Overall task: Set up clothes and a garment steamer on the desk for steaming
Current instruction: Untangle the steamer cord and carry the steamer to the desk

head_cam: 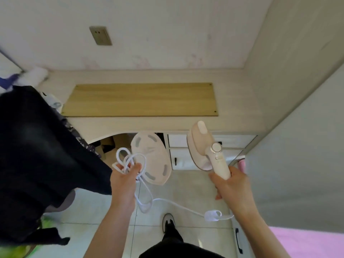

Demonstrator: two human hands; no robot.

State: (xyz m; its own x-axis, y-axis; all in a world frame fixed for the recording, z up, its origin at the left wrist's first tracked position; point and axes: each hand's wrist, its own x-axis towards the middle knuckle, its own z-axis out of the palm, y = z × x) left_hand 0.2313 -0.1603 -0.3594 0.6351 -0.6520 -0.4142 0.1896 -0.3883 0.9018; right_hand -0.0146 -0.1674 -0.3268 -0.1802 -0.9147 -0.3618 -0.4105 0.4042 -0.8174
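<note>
The right hand (231,185), in the lower right of the frame, is closed around the handle of the garment steamer (206,148). The fingers wrap the handle fully, and the steamer head points up, towards the front edge of the desk (236,101), in the air above the floor.

The left hand (123,175), at the lower centre, is also closed. It grips a bundle of loops of the white cord (130,161), and against the same fingers it seems to hold a flat, white, shield-shaped pad (151,157) with grey slots. From this hand the cord hangs down and runs to the right, below the right wrist.

A dark garment (42,151) hangs over the left forearm and fills the left side of the frame. On the desk, at the centre, lies a bare wooden board (141,99). Drawers (181,161) show under the desk between the two hands.
</note>
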